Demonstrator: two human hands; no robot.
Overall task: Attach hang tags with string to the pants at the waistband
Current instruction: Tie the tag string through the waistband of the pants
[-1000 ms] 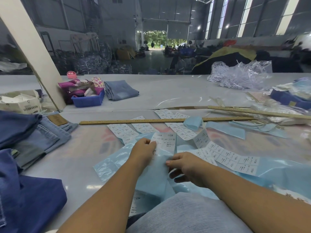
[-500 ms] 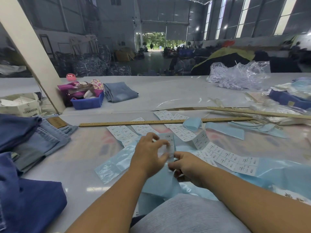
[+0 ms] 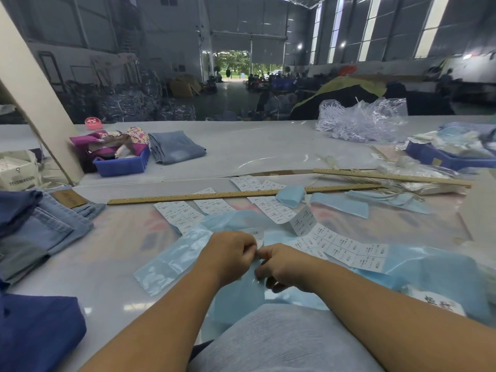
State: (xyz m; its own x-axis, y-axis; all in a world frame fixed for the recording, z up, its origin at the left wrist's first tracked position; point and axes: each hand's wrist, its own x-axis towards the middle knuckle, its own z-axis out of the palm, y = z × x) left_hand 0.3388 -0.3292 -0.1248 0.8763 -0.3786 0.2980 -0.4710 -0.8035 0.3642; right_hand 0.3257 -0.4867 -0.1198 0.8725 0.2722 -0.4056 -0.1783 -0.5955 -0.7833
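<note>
White printed label sheet (image 3: 259, 236) pinched between left hand (image 3: 230, 253) and right hand (image 3: 281, 267) over blue backing paper (image 3: 239, 291) near table's front edge, mostly hidden by curled fingers, print unreadable, folded jeans (image 3: 40, 226) far left, partly cut off.

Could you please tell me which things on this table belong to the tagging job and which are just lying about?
In use:
left hand
right hand
blue backing sheet
printed label strips
stacked jeans

Lying about:
wooden ruler
blue bin
folded denim
plastic bag
</note>
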